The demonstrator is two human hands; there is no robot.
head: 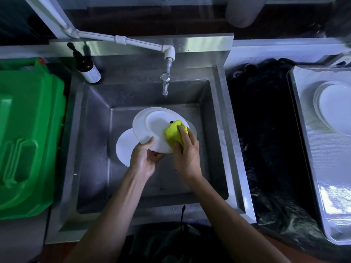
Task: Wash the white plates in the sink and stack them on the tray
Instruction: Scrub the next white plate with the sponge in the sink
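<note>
Over the steel sink my left hand grips the near rim of a white plate, thumb on top, holding it tilted. My right hand holds a yellow-green sponge and presses it on the plate's right side. Another white plate lies on the sink floor below, partly hidden, and the edge of a third shows behind the sponge. On the metal tray at the right sits a stack of white plates.
A tap on a white pipe hangs over the back of the sink, with no water visibly running. A dark pump bottle stands at the sink's back left corner. A green plastic bin is to the left, and a black bag lies between sink and tray.
</note>
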